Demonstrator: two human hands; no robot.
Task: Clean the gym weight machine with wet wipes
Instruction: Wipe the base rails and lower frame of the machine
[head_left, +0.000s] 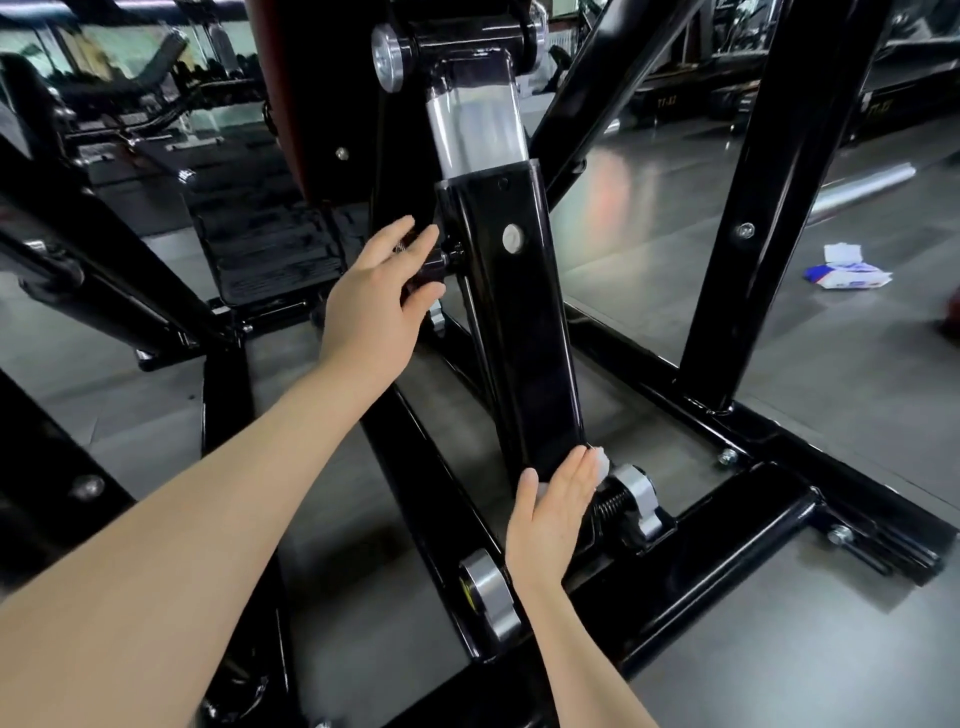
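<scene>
The left hand (376, 306) reaches up to a black knob (435, 260) on the left side of the weight machine's slanted black post (519, 322). Its fingers lie over the knob and the thumb sits under it, all fairly straight; I cannot tell whether they actually grip it or only touch it. Above, a shiny silver inner tube (478, 124) comes out of the top of the post.

Lower down and to the right, the right hand (553, 512) lies flat with straight fingers against the bottom end of the post, pressing a white wet wipe (600, 463) onto the black metal. The wipe is mostly under the palm — a bit shows past the fingertips and another between thumb and forefinger. Just beside those fingertips, to the right, sit a coiled spring (608, 503) and a silver collar (635, 487) on the base frame (727, 551).

Well apart from both hands, far right on the grey floor (779, 338) beyond the frame, lies an opened pack of wipes (847, 273).
</scene>
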